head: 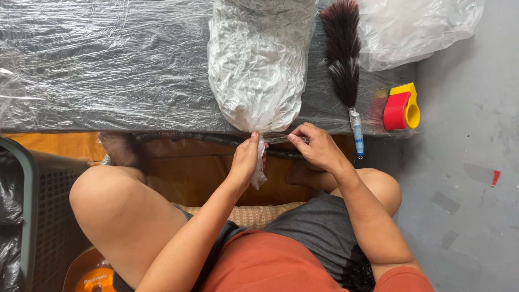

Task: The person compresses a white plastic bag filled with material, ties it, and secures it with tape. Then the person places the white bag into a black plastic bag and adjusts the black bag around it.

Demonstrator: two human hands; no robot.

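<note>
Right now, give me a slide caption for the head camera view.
Left hand pinches the twisted neck of a stuffed clear plastic bag while right hand works beside it.

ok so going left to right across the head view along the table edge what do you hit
dark mesh basket → left hand pinching the neck of the clear bag of white stuff → right hand → feather duster → red and yellow tape dispenser → grey floor

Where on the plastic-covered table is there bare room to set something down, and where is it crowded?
The free patch is the table stretch left of the white filled bag. Right of that bag it is crowded: feather duster, red-and-yellow tape dispenser, loose clear bag. At the near edge, left hand and right hand hold the bag's neck.
</note>
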